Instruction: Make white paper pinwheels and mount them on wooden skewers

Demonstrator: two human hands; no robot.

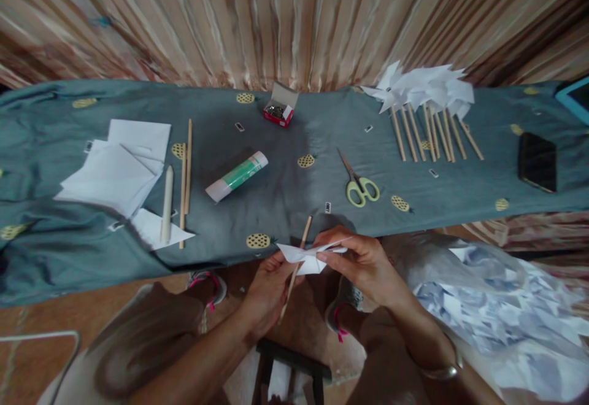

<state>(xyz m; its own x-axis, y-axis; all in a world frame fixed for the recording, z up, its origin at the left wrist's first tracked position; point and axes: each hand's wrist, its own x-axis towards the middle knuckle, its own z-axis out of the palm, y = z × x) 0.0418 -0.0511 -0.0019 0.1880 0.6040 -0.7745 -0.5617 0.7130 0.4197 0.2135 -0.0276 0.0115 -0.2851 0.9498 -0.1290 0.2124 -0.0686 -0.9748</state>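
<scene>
Just off the table's front edge, a white paper pinwheel (313, 262) is between my two hands. My left hand (275, 282) is closed around the pinwheel's lower left side and its thin wooden stick (288, 294), which slants up to the right behind the paper. With thumb and fingers my right hand (361, 261) pinches the paper blades on the right. Whether a pin joins paper and stick is hidden. Green-handled scissors (361, 189) lie beyond my right hand, and a glue stick tube (237, 177) lies beyond my left.
Finished pinwheels (427, 92) lie at the back right, near a phone (537, 161). A red box of pins (278, 110) sits open at the back. Left are paper sheets (110, 175), a white pencil-like tool (167, 205) and wooden sticks (188, 169). A bag of paper scraps (497, 307) stands right.
</scene>
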